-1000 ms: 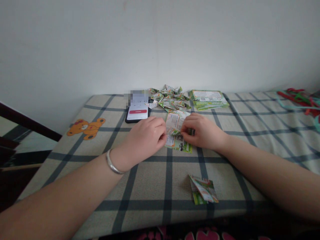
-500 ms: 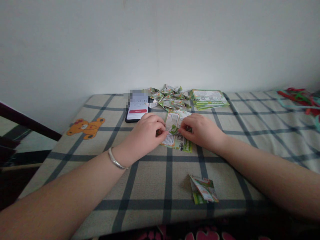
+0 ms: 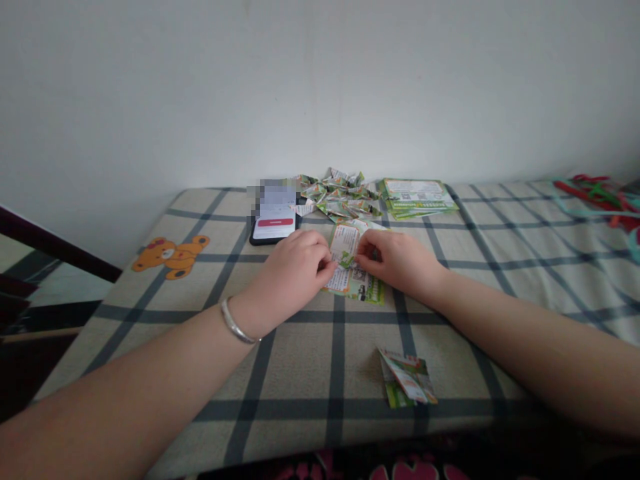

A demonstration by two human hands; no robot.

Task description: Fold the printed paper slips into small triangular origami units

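Between my hands a creased, printed green-and-white paper sheet [image 3: 345, 280] lies on the checked cloth. My left hand [image 3: 303, 263], with a silver bangle at the wrist, pinches its left edge between thumb and fingers. From the right, my right hand [image 3: 393, 260] pinches the same sheet near its middle, thumb and index together. Part of the paper is hidden beneath both hands. Nearer to me sits a folded piece of printed paper [image 3: 407, 379], touched by neither hand. Behind the sheet is a heap of folded paper pieces [image 3: 345, 193].
A phone [image 3: 274, 220] with a lit screen lies left of the heap. To its right is a stack of printed leaflets [image 3: 417, 197]. An orange bear picture [image 3: 173, 257] is at the left, and red and green strips [image 3: 600, 200] lie far right. A wall closes off the back.
My fingers have shifted slightly along the sheet, and a small green fold now shows between them. The folded piece, heap and stack have stayed put.
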